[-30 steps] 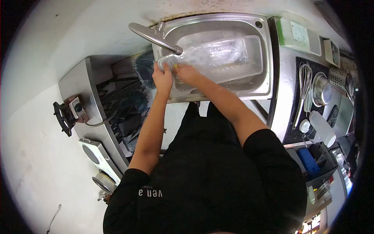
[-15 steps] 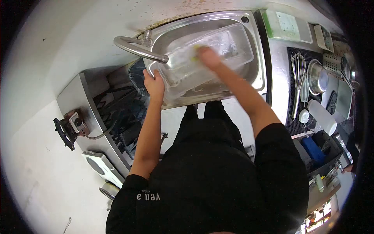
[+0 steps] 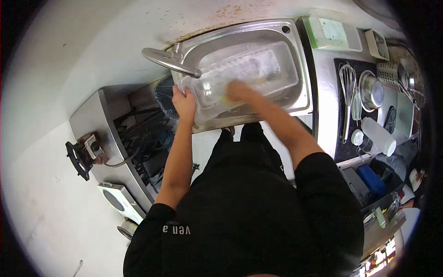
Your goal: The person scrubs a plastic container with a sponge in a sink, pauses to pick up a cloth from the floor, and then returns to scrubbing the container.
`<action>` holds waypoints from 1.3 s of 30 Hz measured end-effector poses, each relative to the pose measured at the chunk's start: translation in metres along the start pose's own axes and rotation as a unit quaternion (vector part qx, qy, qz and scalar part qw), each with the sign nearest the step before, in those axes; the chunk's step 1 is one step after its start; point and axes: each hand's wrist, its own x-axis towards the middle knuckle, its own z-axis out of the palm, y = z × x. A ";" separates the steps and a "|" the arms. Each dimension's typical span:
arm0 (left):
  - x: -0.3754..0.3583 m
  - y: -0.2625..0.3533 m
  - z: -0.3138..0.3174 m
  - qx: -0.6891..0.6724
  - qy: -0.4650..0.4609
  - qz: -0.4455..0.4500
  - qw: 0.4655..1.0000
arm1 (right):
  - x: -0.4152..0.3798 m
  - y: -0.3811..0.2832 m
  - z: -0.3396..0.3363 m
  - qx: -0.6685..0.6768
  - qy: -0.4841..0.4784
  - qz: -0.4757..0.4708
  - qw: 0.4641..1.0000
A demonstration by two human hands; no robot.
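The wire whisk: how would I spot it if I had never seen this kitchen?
Start at the steel sink, then look right to the dark drying mat. The metal wire whisk lies there beside a round steel bowl; only it has a balloon of looped wires on a long thin handle.

Bright fisheye view, dark corners, motion blur.

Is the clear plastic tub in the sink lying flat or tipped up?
Tipped: the left hand lifts the clear tub at its near-left corner above the sink rim.

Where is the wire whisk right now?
The whisk lies on the dark mat right of the sink, beside a steel bowl.
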 end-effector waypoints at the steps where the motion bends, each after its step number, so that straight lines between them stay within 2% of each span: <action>1: 0.004 0.000 0.000 0.010 0.012 0.015 1.000 | 0.002 0.055 0.014 -0.038 0.037 -0.026 0.998; 2: 0.009 -0.001 -0.001 0.022 0.026 0.027 0.999 | 0.001 0.116 0.030 -0.077 0.042 -0.080 0.993; 3: 0.011 -0.003 0.000 0.024 0.038 0.021 0.999 | -0.033 0.133 0.012 0.023 0.103 0.002 0.994; 5: 0.015 -0.005 0.007 -0.001 0.033 0.018 0.999 | -0.072 0.102 -0.028 0.063 0.092 0.095 0.989; 7: 0.026 -0.013 0.012 -0.014 -0.005 -0.012 1.000 | -0.073 0.051 -0.024 0.007 0.109 0.029 0.994; 9: 0.039 -0.030 0.026 0.058 0.055 0.090 0.993 | -0.061 -0.021 -0.023 0.093 0.075 0.002 0.993; 11: 0.048 -0.010 0.005 0.083 -0.076 -0.015 0.994 | -0.092 -0.062 -0.057 0.095 0.134 -0.092 0.982; 12: 0.051 -0.013 0.004 0.089 -0.065 -0.014 0.994 | -0.105 -0.062 -0.068 0.092 0.104 -0.058 0.989; 14: 0.060 -0.016 0.009 0.086 -0.089 0.003 0.992 | -0.124 -0.016 -0.064 0.091 0.065 0.015 0.994; 15: 0.065 -0.015 0.009 0.081 -0.080 0.003 0.994 | -0.127 0.015 -0.048 0.029 0.090 0.064 0.993; 17: 0.069 -0.017 0.009 0.144 -0.175 0.042 0.973 | -0.132 0.063 -0.023 -0.045 0.107 0.118 0.986; 18: 0.069 -0.023 0.013 0.193 -0.170 0.115 0.959 | -0.137 0.068 -0.025 -0.055 0.110 0.112 0.986; 20: 0.061 0.015 -0.011 0.349 -0.247 0.185 0.885 | -0.140 0.063 -0.028 -0.125 0.143 0.056 0.980; 21: 0.058 0.030 -0.015 0.376 -0.308 0.223 0.845 | -0.143 0.056 -0.031 -0.111 0.141 0.064 0.982; 22: 0.042 0.049 -0.028 0.343 -0.233 0.239 0.878 | -0.146 0.048 -0.037 -0.095 0.139 0.071 0.983; 23: 0.035 0.074 -0.053 0.336 -0.290 0.322 0.836 | -0.149 0.040 -0.041 -0.106 0.145 0.068 0.981; 25: 0.025 0.121 -0.086 0.255 -0.440 0.377 0.774 | -0.153 0.021 -0.054 -0.124 0.154 0.056 0.979; 27: 0.015 0.172 -0.130 0.175 -0.511 0.480 0.691 | -0.157 0.002 -0.072 -0.110 0.142 0.087 0.980; 28: 0.008 0.195 -0.142 0.217 -0.511 0.502 0.664 | -0.156 0.009 -0.069 -0.120 0.146 0.078 0.979; 29: 0.001 0.221 -0.166 0.220 -0.532 0.486 0.657 | -0.153 0.027 -0.063 -0.150 0.183 0.038 0.971; 31: -0.013 0.269 -0.201 0.225 -0.518 0.558 0.608 | -0.144 0.027 -0.071 -0.186 0.220 -0.009 0.958; 33: -0.032 0.313 -0.215 0.185 -0.469 0.626 0.594 | -0.162 0.008 -0.097 -0.185 0.194 0.017 0.963; 34: -0.044 0.331 -0.223 0.163 -0.429 0.665 0.590 | -0.173 -0.009 -0.113 -0.213 0.231 -0.058 0.948; 37: -0.073 0.381 -0.219 0.111 -0.316 0.734 0.591 | -0.181 -0.042 -0.148 -0.167 0.219 -0.049 0.960; 39: -0.081 0.389 -0.210 0.078 -0.243 0.760 0.597 | -0.193 -0.049 -0.168 -0.107 0.215 -0.019 0.971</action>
